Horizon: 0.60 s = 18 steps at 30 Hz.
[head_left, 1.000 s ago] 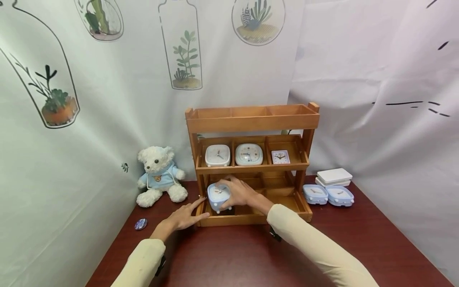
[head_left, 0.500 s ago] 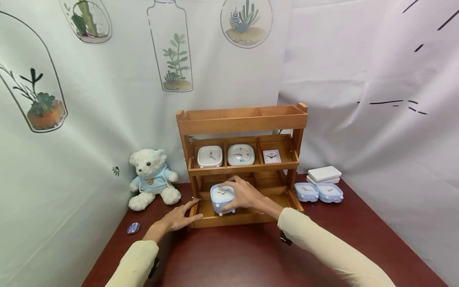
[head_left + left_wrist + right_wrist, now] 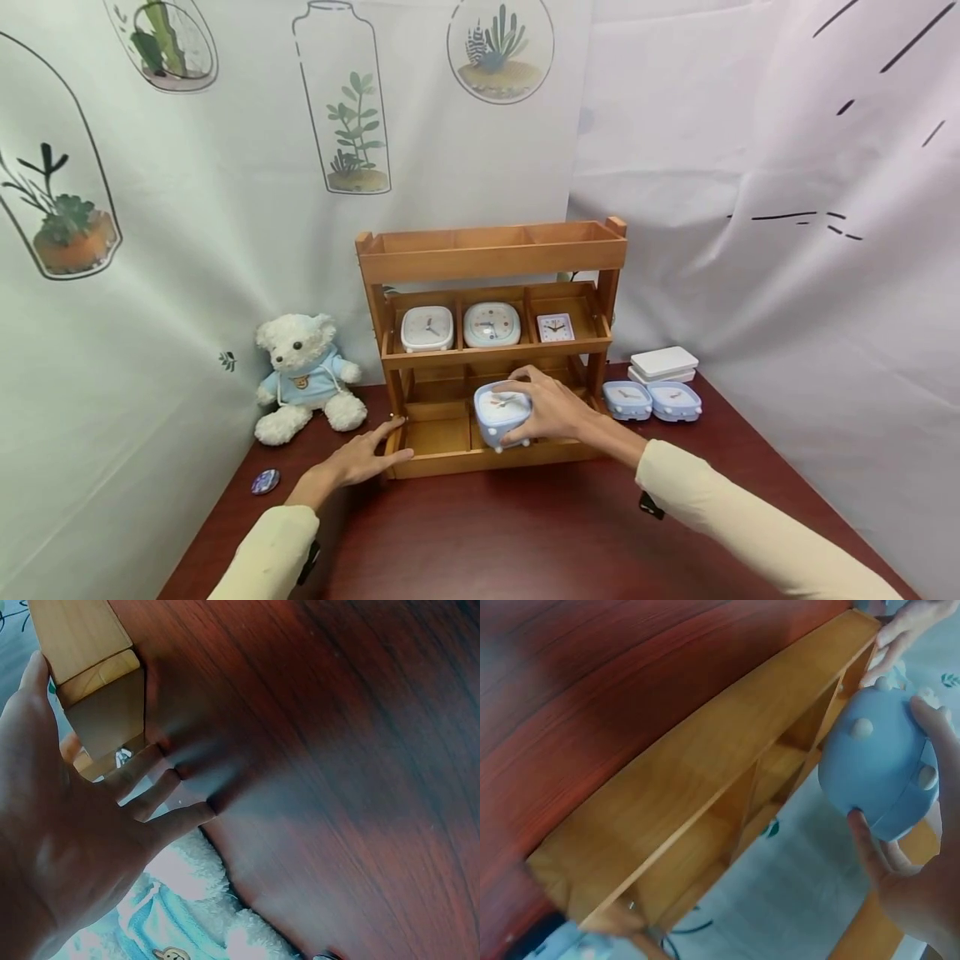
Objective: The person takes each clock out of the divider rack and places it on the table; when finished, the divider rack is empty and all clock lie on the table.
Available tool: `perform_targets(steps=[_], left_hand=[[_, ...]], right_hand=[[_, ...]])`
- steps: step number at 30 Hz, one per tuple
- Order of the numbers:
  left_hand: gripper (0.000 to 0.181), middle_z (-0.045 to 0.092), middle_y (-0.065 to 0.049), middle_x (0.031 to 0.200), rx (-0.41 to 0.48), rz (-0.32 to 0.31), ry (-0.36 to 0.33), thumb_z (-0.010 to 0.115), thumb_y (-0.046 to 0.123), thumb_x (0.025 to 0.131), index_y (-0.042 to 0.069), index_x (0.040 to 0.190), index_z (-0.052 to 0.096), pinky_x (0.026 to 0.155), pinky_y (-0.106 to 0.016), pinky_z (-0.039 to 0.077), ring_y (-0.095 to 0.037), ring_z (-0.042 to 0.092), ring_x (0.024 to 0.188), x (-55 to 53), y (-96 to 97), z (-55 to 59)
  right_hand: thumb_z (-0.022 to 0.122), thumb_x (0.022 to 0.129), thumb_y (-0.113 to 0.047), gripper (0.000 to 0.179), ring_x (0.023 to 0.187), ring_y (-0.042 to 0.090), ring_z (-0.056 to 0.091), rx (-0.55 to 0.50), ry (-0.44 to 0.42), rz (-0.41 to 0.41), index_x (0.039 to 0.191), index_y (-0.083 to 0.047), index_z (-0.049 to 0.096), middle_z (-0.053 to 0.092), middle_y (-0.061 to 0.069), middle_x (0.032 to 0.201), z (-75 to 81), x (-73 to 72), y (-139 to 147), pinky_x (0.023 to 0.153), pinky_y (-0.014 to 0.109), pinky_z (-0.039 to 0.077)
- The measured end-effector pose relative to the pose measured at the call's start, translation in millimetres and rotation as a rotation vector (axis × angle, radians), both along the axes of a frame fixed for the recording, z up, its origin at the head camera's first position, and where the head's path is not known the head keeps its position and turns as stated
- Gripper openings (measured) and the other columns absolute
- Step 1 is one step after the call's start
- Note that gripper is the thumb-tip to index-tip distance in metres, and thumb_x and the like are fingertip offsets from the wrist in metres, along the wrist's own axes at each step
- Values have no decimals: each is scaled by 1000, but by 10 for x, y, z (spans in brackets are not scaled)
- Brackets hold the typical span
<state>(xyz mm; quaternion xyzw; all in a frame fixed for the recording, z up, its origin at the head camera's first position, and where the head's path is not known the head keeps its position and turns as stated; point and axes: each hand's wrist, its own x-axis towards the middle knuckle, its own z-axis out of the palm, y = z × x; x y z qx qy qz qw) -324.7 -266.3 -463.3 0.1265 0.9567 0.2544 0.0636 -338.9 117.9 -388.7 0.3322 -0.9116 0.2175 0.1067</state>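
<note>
A light-blue alarm clock with white knobs (image 3: 501,417) is gripped by my right hand (image 3: 551,408), thumb on its front edge and fingers over the far side. It is tilted, face up, at the middle of the bottom tier of the wooden shelf (image 3: 487,265). The right wrist view shows the blue clock (image 3: 877,757) from underneath, between thumb and fingers. My left hand (image 3: 352,460) rests with spread fingers against the shelf's lower left corner. In the left wrist view the fingers of my left hand (image 3: 82,847) extend straight beside the wooden end.
In the middle tier sit a white clock (image 3: 427,328), a round-cornered clock (image 3: 492,324) and a small square clock (image 3: 555,327). Right of the shelf lie two blue clocks (image 3: 651,402) and white boxes (image 3: 663,364). Left are a teddy bear (image 3: 307,375) and a round badge (image 3: 266,482).
My right hand has carried the blue clock rightward, from the bottom tier's left compartment to its middle. My left hand stays at the shelf's left corner. The head view has shifted slightly.
</note>
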Motion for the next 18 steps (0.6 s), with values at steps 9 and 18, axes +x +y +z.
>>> perform_targets(steps=[9,18], left_hand=[[83,36,-23,163,-7,-8,-9,60,67,96,25,164,35,106,-75,33,-54,37,144,5,9,21],[84,33,-23,165,-2,-8,-21,61,66,96,25,164,35,106,-74,33,-54,36,144,1,3,32]], right_hand=[[93,67,-61,83,110,31,63,31,45,-68,140,-31,67,56,10,137,134,48,546,87,47,55],[93,66,-61,82,104,32,64,55,139,-113,137,-27,70,60,14,129,228,57,1066,81,49,55]])
